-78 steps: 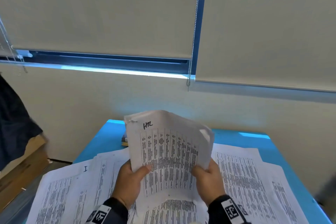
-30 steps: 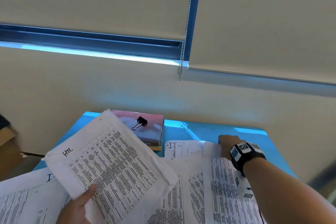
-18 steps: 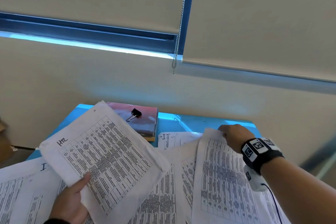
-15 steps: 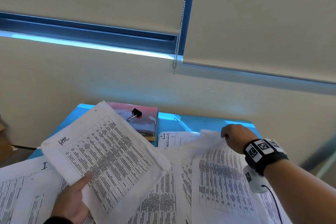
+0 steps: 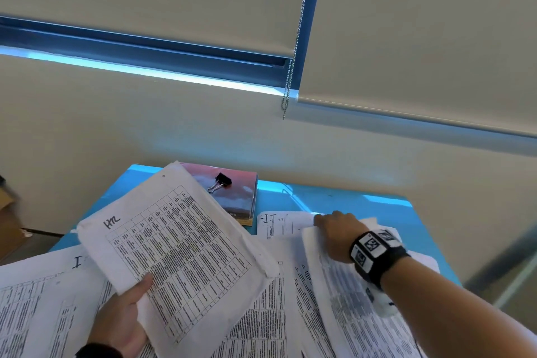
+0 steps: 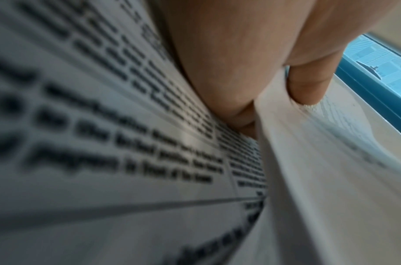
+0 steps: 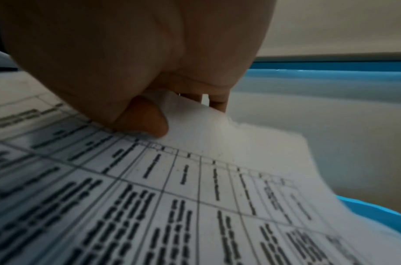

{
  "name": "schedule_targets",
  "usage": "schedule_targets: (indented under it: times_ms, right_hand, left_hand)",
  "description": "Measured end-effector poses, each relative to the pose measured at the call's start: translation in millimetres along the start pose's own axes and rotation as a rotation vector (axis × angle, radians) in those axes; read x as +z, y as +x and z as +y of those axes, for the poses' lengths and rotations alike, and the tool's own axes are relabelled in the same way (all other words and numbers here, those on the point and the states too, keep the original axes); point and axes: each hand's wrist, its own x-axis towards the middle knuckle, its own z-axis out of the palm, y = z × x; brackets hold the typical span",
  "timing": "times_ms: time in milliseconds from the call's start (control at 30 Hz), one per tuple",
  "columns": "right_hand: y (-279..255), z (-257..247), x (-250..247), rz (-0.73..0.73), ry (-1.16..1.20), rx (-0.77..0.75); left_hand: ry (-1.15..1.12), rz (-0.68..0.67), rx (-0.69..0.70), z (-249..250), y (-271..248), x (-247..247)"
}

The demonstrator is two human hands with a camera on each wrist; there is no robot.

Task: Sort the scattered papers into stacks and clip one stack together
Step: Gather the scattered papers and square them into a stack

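Note:
My left hand (image 5: 125, 320) grips a thick stack of printed table sheets (image 5: 174, 256) by its lower edge, thumb on top, and holds it tilted above the table; the top sheet bears a handwritten mark. In the left wrist view the thumb (image 6: 308, 86) presses the stack's edge (image 6: 320, 179). My right hand (image 5: 337, 232) reaches to the far right and pinches the top corner of a loose printed sheet (image 5: 348, 299); the right wrist view shows the thumb (image 7: 140, 116) on that sheet (image 7: 195, 197). A black binder clip (image 5: 220, 182) lies on a pink-covered book (image 5: 235, 197).
More printed sheets (image 5: 37, 299) cover the blue table (image 5: 348, 200) at the left, middle and right; one marked "II" (image 5: 279, 224) lies beside the book. A beige wall and window blinds stand right behind the table. A brown box (image 5: 8, 229) sits off the left edge.
Earlier both hands held the stack upright; now the left hand alone holds it, lowered leftward. The right hand reached out to the far right and took hold of a loose sheet's top corner.

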Motion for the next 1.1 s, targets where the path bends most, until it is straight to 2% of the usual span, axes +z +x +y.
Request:
schedule_targets:
  times_ms: [167,433,567,833,933,1000,1100]
  right_hand:
    - [28,-28,17,-0.08,-0.06,-0.092]
    - [37,-30,11,0.013,-0.16,-0.14]
    - [29,-27,11,-0.012,-0.147,-0.156]
    - [8,-15,9,-0.161,0.078,-0.071]
    - [1,-7,15,-0.228,0.019,-0.073]
    - [-4,7,14,-0.258,-0.025,-0.022]
    - [-5,47,10,-0.218,-0.084,0.081]
  left_hand:
    - [0.017,0.022,0.007,-1,2,-4]
    - [-0.028,-0.014,0.014,-4,6,-6]
    - [-0.036,-0.026,0.019,-4,2,-4]
    - [-0.015,-0.023,0.011,-3,3,-2]
    - [0.019,0.0,0.007,-2,1,2]
    - [0.015,-0.007,0.003,-2,1,1]
    - [0.001,-0.052,-0.025,-1,0,2]
